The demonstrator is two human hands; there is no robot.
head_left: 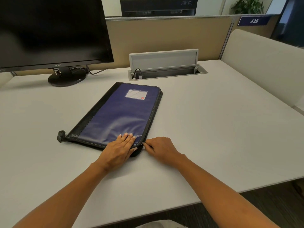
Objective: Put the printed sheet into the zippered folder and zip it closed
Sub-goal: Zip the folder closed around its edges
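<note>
At the table's (pixel 213 129) centre, a flat rectangular zippered folder (pixel 115 116) of glossy blue vinyl, with a black stitched spine and rounded corners, lies with its long axis running from 7 toward 1 o'clock. Left hand (pixel 120 148): fingers straight and pressed together, flat on the slightly rippled cover at the near corner. Right hand (pixel 160 148), just beside it at 3 o'clock: fingers curled, pinching the zipper pull (pixel 143 143) on the black zipper edge. Matte black monitor (pixel 49 30) at 10 o'clock.
</note>
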